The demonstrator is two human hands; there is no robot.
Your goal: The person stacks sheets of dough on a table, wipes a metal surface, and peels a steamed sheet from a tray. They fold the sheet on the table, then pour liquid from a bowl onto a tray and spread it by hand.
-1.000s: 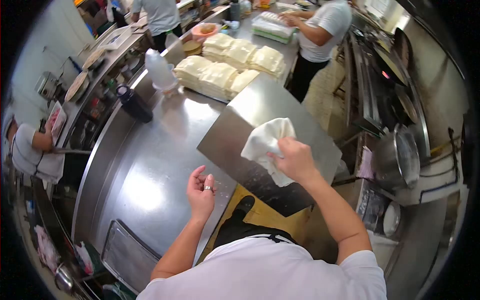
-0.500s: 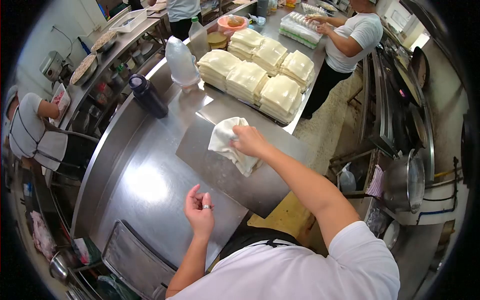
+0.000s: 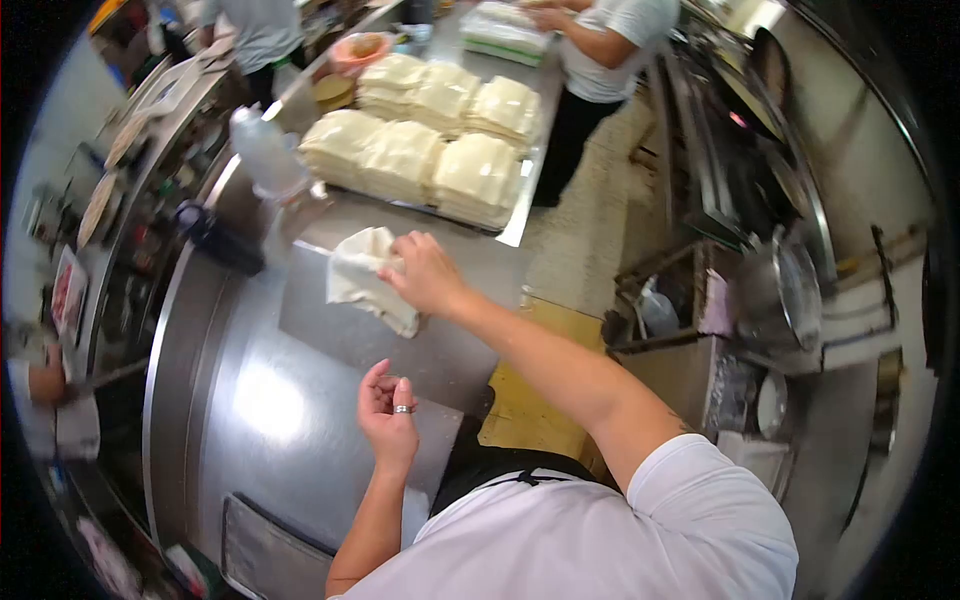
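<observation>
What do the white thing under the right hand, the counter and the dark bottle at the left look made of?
The cloth under the right hand looks like soft woven fabric: it creases and folds. The counter looks like brushed stainless steel, grey with a bright glare patch. The dark bottle is blurred; matte black, plastic or coated metal, cannot tell which.

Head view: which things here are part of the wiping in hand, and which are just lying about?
In hand:
right hand, pressing the white crumpled cloth
flat shiny steel sheet under the cloth
left hand, raised, fingers curled, holding nothing

Lying about:
stacks of pale folded sheets
dark cylindrical bottle
clear plastic bottle
round steel pot
</observation>
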